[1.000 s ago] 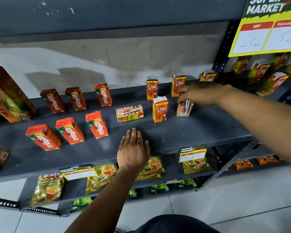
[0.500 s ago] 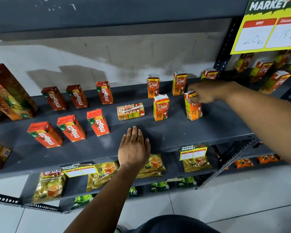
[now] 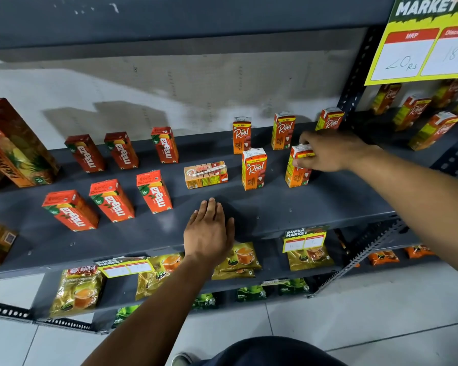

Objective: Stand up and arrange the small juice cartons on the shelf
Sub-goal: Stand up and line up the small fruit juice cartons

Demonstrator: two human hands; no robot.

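Observation:
Small orange Real juice cartons stand on the dark grey shelf (image 3: pixel 275 212). My right hand (image 3: pixel 328 150) grips the top of an upright Real carton (image 3: pixel 296 175) at the front right. Another Real carton (image 3: pixel 253 169) stands to its left, and one Real carton (image 3: pixel 205 174) lies on its side further left. Three more Real cartons (image 3: pixel 241 135) (image 3: pixel 283 131) (image 3: pixel 329 119) stand along the back. My left hand (image 3: pixel 209 231) rests flat, palm down, on the shelf's front edge and holds nothing.
Several red Maaza cartons (image 3: pixel 155 191) stand in two rows on the left, beside a tall pineapple carton (image 3: pixel 13 143). A yellow price sign (image 3: pixel 421 48) hangs at top right. Tea packets (image 3: pixel 236 257) lie on the lower shelf. More cartons stand on the neighbouring right shelf (image 3: pixel 431 130).
My right hand has stood the carton upright and keeps hold of its top at the front right. The left hand has stayed flat on the shelf.

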